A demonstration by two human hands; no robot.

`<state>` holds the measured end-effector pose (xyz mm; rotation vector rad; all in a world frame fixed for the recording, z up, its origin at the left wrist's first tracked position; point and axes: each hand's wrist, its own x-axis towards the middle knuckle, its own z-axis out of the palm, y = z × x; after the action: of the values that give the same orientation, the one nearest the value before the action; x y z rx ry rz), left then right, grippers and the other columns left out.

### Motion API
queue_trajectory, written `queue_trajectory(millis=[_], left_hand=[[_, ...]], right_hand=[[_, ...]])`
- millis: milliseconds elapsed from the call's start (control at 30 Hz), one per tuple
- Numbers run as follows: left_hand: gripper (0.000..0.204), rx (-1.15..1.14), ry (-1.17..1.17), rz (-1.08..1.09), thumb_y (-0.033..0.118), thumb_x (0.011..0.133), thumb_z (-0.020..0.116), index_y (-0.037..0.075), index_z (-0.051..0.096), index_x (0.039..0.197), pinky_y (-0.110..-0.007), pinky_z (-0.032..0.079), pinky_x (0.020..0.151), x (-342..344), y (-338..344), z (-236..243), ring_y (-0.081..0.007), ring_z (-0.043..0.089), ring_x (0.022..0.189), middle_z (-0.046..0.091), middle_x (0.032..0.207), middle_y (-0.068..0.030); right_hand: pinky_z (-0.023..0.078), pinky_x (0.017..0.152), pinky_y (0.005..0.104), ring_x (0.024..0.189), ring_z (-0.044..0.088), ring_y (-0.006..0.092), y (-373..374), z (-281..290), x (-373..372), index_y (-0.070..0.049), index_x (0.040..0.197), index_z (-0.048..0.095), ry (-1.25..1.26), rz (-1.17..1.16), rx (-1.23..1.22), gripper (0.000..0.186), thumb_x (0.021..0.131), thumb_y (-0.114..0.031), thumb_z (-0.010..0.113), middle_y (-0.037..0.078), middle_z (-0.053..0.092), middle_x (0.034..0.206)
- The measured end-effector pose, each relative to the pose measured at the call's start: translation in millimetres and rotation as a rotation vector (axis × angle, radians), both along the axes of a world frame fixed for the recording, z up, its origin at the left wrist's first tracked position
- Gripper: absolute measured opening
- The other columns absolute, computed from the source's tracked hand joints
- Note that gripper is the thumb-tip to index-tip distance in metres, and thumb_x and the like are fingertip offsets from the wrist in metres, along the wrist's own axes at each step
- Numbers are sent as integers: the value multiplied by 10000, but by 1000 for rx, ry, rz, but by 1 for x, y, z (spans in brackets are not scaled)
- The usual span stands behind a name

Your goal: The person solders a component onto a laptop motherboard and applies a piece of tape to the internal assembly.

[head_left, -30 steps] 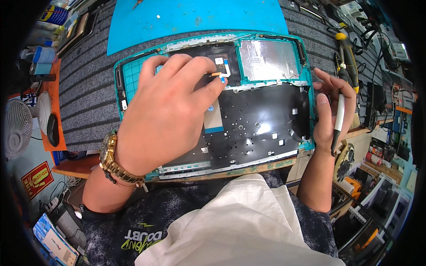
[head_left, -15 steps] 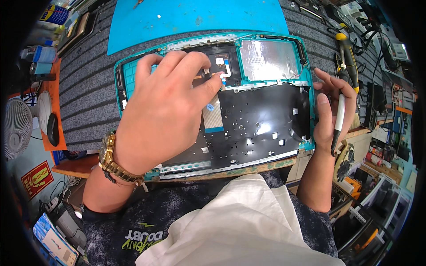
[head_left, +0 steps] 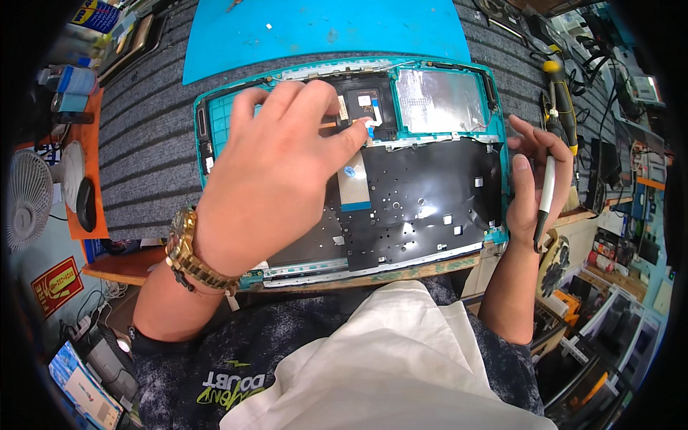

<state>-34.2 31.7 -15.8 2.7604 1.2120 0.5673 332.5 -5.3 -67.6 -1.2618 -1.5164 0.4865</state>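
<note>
The teal and black laptop case lies in the centre of the frame, inner side up. Its long axis goes from left to right, the lower edge rising a little toward the right. The wide ribbon cable on it points its blue end to the bottom of the frame; the narrow white ribbon cable runs mostly up and down, near the upper centre.

The lower edge of the case is close along the wooden table edge. Above it is open room on the blue mat, and at left on the striped grey cloth. The yellow-black hand tool lies at upper right, near the case.

The left hand reaches over the left half, palm down. Its thumb touches the lower end of the white cable, and the index fingertip stands apart from the thumb. The right hand, at the right edge, has its fingers curled around a white and black pen-shaped tool, dark end downward.
</note>
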Motion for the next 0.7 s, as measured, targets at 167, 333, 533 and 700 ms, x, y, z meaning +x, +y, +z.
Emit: queue_trajectory(millis=[167,333,533,700], left_hand=[[568,4,16,14,-80,874,673,189,901,1320,-501,463,1080,-7,4,2,-309,679,1190,713,1272,-83],[567,3,-5,10,-84,871,665,181,901,1313,-506,463,1090,-8,5,4,-309,678,1187,713,1272,-87],[502,2,-4,17,-70,884,681,147,894,1284,-518,462,1111,-10,7,8,-321,679,1201,716,1273,-99],[452,-1,-95,2,-46,891,704,133,889,1263,-517,460,1129,-5,8,10,-345,679,1226,722,1312,-111]], right_hand=[[583,1063,377,1154,737,213,0,0,1,38,1490,586,-14,3,7,436,1088,-66,715,275,783,1439],[583,1058,373,1152,737,210,0,0,2,36,1490,587,-22,3,7,435,1090,-75,719,271,785,1437],[583,1059,372,1154,738,208,0,0,2,35,1489,589,-26,-1,1,432,1090,-71,719,270,785,1439],[583,1065,374,1157,740,210,0,0,2,37,1490,589,-16,5,6,433,1091,-69,718,270,785,1438]])
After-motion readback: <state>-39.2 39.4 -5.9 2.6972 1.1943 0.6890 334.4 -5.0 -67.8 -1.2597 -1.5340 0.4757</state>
